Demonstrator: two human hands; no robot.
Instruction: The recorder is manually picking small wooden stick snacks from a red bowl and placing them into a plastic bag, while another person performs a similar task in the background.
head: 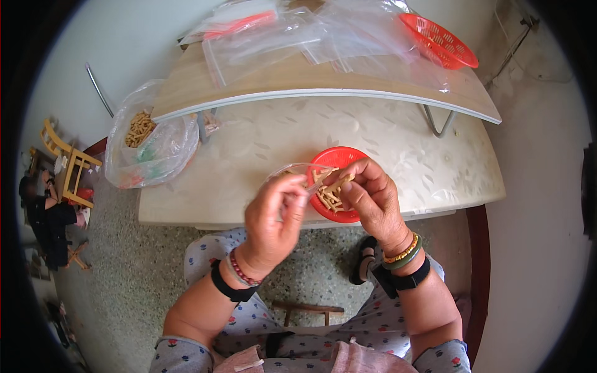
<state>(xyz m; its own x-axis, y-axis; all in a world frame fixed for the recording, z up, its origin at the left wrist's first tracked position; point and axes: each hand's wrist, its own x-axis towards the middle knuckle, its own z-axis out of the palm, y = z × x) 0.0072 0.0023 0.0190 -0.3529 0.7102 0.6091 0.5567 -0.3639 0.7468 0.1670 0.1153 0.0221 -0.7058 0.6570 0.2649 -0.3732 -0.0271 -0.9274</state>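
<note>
My left hand pinches the edge of a clear plastic bag, whose mouth faces right. Between the thumb and fingers of my right hand is a tan stick-shaped piece, perhaps a snack, just right of the bag's mouth. Directly below both hands stands a round red plastic basket, with several more tan sticks in it. My right fingers hide part of the basket's right side. Some of the bag is covered by my left hand.
A raised wooden board on metal legs bears clear bags and a tilted red basket. A large plastic bag at the table's left holds more sticks. A person sits far left by a wooden chair.
</note>
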